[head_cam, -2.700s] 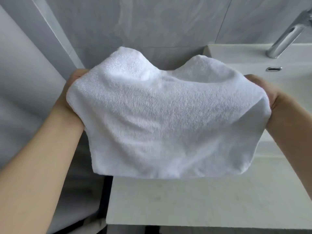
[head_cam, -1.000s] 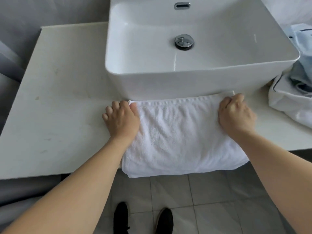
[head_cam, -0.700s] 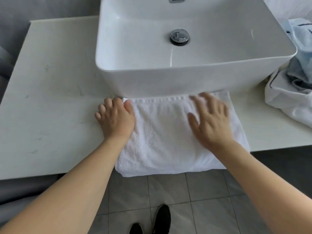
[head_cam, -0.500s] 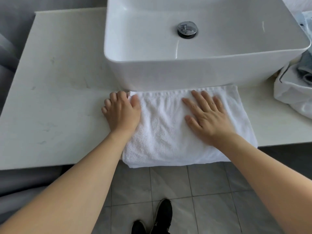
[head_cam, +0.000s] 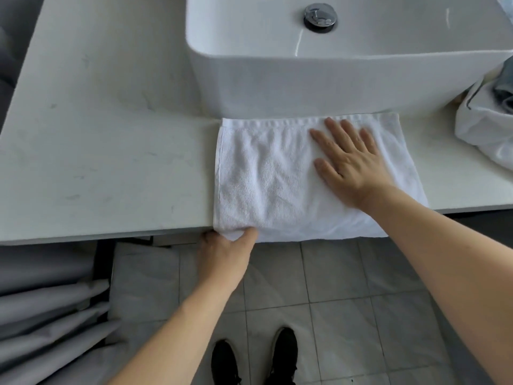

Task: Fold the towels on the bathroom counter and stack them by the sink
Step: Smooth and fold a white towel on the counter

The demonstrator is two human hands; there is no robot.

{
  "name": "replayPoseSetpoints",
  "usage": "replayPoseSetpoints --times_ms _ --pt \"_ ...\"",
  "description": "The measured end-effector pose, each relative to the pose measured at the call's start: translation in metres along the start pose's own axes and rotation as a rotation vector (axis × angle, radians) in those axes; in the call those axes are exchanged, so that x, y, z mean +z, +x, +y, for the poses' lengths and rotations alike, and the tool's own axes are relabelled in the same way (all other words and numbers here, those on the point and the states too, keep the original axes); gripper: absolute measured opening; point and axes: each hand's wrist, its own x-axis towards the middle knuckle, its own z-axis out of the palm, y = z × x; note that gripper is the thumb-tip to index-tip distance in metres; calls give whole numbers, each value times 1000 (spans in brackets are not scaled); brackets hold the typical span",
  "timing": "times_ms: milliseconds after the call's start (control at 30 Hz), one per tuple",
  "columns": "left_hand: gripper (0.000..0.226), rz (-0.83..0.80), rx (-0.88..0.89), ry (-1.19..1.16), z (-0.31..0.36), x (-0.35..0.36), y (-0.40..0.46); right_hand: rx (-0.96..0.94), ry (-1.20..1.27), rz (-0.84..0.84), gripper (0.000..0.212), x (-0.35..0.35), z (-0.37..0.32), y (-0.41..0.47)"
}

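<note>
A white towel [head_cam: 266, 173] lies flat on the counter [head_cam: 111, 140] in front of the white basin [head_cam: 319, 79], its near edge hanging over the counter's front. My right hand [head_cam: 349, 159] presses flat on the towel's right half, fingers straight and spread. My left hand [head_cam: 224, 251] is below the counter edge and pinches the towel's near left corner between thumb and fingers.
A heap of white and blue-grey cloth [head_cam: 488, 118] lies on the counter to the right of the basin. Grey fabric [head_cam: 50, 315] hangs at the lower left. Tiled floor [head_cam: 347, 301] and black shoes [head_cam: 283, 354] show below.
My left hand left the towel's far left edge and dropped to the near left corner, which it now pinches. My right hand stays flat on the towel, a little further right.
</note>
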Motion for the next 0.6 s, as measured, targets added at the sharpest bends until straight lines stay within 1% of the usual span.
replayPoseSetpoints --times_ms 67,100,133,233,267,300,333,367,400,433,467,500,533,567,600 --pt "56 0 55 -139 -8 9 -2 -2 1 8 61 1 2 0" --pt "59 -21 62 -214 -14 12 -5 -5 3 13 61 1 3 0" --pt "59 -47 55 -277 -20 15 -6 -8 7 16 61 1 4 0" --pt "31 -113 51 -429 -34 18 2 2 12 13 59 -2 0 -1" --pt "22 -142 59 -445 -35 16 4 13 4 47 58 -5 -2 -4" --pt "15 -176 69 -451 -34 15 5 22 -18 128 57 -9 -1 -10" --pt "12 -204 67 -456 -33 13 4 29 -32 246 55 -12 0 -18" --pt "12 -226 58 -463 -34 12 4 50 -17 391 51 -13 3 -29" --pt "13 -237 47 -469 -35 13 2 129 41 563 47 -11 9 -44" --pt "15 -236 39 -466 -36 14 0 299 157 740 45 -7 15 -60" --pt "16 -230 31 -456 -35 14 -3 558 326 903 46 0 20 -77" --pt "15 -223 21 -451 -33 14 -6 882 524 1016 49 7 22 -92" --pt "15 -216 11 -450 -31 14 -9 1239 763 1030 52 15 21 -106" --pt "15 -212 -1 -451 -28 14 -12 1540 1044 953 56 25 18 -117" --pt "15 -208 -16 -454 -26 14 -14 1750 1351 803 62 33 14 -126"
